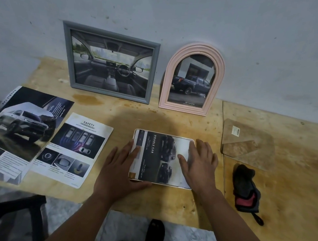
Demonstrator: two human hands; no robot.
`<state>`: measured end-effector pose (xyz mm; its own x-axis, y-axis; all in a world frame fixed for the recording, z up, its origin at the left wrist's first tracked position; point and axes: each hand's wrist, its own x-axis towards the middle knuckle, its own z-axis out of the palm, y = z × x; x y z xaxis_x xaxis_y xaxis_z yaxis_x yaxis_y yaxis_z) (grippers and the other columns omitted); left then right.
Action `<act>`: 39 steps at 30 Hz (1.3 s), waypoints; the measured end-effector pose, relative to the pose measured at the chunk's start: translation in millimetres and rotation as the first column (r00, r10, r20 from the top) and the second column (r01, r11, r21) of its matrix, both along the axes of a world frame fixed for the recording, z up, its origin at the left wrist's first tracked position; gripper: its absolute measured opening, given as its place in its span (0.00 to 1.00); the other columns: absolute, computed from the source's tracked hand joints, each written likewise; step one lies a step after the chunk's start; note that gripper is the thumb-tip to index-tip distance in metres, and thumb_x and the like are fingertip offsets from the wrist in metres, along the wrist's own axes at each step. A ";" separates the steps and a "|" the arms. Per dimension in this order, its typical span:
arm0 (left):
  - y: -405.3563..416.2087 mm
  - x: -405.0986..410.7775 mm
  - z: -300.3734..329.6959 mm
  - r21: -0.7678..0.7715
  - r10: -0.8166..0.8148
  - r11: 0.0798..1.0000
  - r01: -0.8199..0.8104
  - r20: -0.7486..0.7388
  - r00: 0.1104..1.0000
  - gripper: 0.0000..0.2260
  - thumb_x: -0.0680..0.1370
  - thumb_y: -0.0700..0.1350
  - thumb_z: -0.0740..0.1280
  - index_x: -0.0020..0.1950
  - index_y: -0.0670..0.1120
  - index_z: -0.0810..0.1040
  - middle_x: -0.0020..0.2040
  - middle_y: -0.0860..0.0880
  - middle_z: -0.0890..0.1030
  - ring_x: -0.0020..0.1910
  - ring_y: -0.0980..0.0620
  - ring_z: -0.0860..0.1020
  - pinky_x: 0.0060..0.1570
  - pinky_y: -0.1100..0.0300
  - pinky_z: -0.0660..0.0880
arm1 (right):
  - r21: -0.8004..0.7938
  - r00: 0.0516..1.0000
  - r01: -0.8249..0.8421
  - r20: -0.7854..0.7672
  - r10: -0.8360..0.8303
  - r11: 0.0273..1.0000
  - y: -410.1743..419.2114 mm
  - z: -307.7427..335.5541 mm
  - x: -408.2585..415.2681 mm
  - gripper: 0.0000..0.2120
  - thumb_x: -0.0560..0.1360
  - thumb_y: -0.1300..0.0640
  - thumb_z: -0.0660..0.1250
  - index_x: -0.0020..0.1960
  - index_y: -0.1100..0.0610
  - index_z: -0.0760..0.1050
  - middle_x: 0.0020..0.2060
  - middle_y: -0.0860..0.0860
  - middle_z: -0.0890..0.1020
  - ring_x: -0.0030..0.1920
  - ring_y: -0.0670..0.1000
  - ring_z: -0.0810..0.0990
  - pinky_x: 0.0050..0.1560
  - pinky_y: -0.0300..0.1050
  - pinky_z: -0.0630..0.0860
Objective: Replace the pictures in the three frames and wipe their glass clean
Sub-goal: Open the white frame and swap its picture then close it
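A white frame point(163, 134) lies flat on the wooden table point(147, 205), with a dark "Double Cab" car picture point(157, 158) laid over it. My left hand point(118, 168) lies flat on its left edge, thumb along the near edge. My right hand point(198, 161) presses flat on the picture's right side, fingers spread. A grey rectangular frame point(112, 29) with a car-interior picture leans on the wall at the back. Beside it stands a pink arched frame point(196, 47) holding a pickup-truck picture. A dark cloth with a red patch point(246, 188) lies to the right.
A car brochure point(18, 126) and a "Safety" leaflet point(72, 149) lie on the left of the table. A brown backing board with a label point(247, 142) lies at the right. A black chair point(9, 217) stands near left below the table edge.
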<state>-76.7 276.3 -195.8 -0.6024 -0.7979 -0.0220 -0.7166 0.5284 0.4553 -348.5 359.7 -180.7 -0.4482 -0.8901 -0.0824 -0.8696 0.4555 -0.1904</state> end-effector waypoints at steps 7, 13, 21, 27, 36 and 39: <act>-0.6 0.0 0.0 -0.005 -0.008 1.000 0.008 0.005 1.000 0.53 0.69 0.83 0.59 0.85 0.54 0.50 0.85 0.53 0.50 0.82 0.59 0.47 0.82 0.48 0.50 | -0.128 0.998 0.024 0.054 -0.017 0.991 3.0 -5.9 0.7 0.26 0.81 0.38 0.61 0.74 0.50 0.69 0.77 0.52 0.65 0.80 0.56 0.55 0.75 0.67 0.55; -1.2 -0.5 0.7 -0.001 -0.008 1.000 0.008 0.006 1.000 0.54 0.68 0.83 0.59 0.85 0.54 0.49 0.85 0.53 0.50 0.83 0.56 0.50 0.82 0.48 0.50 | -0.219 0.997 0.029 0.073 -0.013 0.975 3.0 -7.5 3.8 0.23 0.80 0.39 0.60 0.70 0.49 0.73 0.75 0.50 0.67 0.79 0.56 0.58 0.75 0.68 0.55; -0.7 -0.8 2.0 0.000 -0.001 1.000 0.001 -0.016 1.000 0.53 0.69 0.82 0.60 0.84 0.53 0.52 0.85 0.51 0.53 0.80 0.62 0.43 0.82 0.55 0.42 | -0.038 0.999 0.047 -0.026 -0.048 0.998 2.2 -7.2 4.3 0.30 0.81 0.36 0.54 0.78 0.49 0.62 0.79 0.56 0.60 0.80 0.61 0.52 0.74 0.72 0.54; -1.7 0.2 -0.7 0.017 -0.007 1.000 0.007 0.001 1.000 0.53 0.68 0.83 0.59 0.85 0.55 0.49 0.85 0.54 0.49 0.82 0.58 0.48 0.82 0.51 0.46 | -0.062 0.998 0.057 0.005 -0.057 0.996 2.3 -8.6 5.8 0.28 0.81 0.38 0.59 0.76 0.50 0.66 0.78 0.55 0.62 0.80 0.60 0.52 0.74 0.72 0.54; -1.0 0.2 0.3 0.014 -0.007 1.000 0.007 0.005 1.000 0.53 0.68 0.83 0.59 0.85 0.55 0.49 0.85 0.54 0.49 0.82 0.59 0.46 0.82 0.51 0.46 | -0.288 0.979 0.128 0.189 -0.075 0.949 3.7 -5.8 7.7 0.20 0.77 0.44 0.70 0.67 0.47 0.73 0.73 0.48 0.68 0.78 0.54 0.61 0.74 0.68 0.54; -1.6 0.7 -0.8 0.011 -0.002 1.000 0.002 0.000 1.000 0.53 0.68 0.83 0.60 0.84 0.56 0.49 0.85 0.54 0.49 0.81 0.60 0.45 0.82 0.51 0.45 | -0.348 0.973 0.158 0.216 -0.085 0.924 2.4 2.1 9.4 0.19 0.76 0.48 0.73 0.65 0.46 0.72 0.66 0.45 0.72 0.72 0.51 0.67 0.74 0.66 0.54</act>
<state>-76.0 274.8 -196.5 -0.6037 -0.7966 -0.0307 -0.7156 0.5246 0.4612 -339.1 362.2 -178.7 -0.5625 -0.8152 0.1379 -0.7415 0.4236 -0.5204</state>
